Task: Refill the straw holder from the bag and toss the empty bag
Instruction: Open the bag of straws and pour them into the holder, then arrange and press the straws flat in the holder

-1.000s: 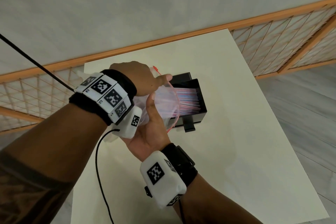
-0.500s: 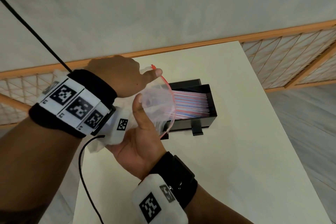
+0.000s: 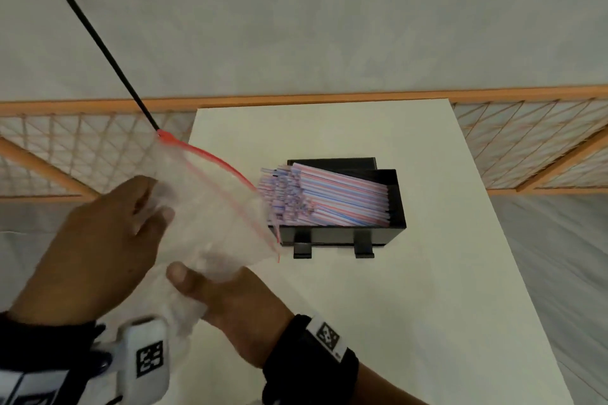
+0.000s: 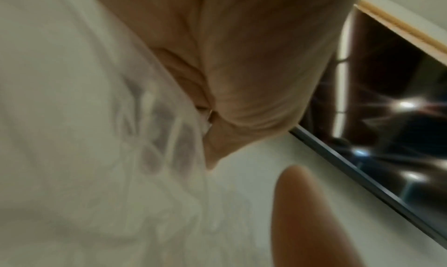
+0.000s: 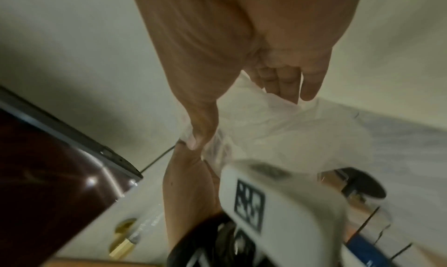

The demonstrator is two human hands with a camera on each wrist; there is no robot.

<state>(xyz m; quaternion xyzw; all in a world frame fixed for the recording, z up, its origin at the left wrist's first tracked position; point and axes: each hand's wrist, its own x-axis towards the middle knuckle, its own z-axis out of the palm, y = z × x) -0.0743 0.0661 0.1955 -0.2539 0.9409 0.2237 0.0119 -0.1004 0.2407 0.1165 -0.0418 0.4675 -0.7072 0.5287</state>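
A clear zip bag (image 3: 214, 217) with a red seal hangs in the air left of the black straw holder (image 3: 398, 204); the bag looks empty. Its open mouth is right by the tips of the pink, blue and white striped straws (image 3: 332, 200) that fill the holder. My left hand (image 3: 154, 207) grips the bag's upper left side. My right hand (image 3: 184, 276) pinches its lower end from beneath. In the right wrist view the thumb (image 5: 197, 135) presses on the crumpled bag (image 5: 278, 122). The left wrist view is blurred, showing the bag (image 4: 96, 137) against my palm.
The holder stands on a white table (image 3: 411, 322) whose right side is bare. A wooden lattice fence (image 3: 65, 154) runs behind the table, on both sides. A black cable (image 3: 98, 36) slants across the upper left.
Both hands drew the bag back to the left, off the straws, whose tips now show. The hands sit lower and further left in view.
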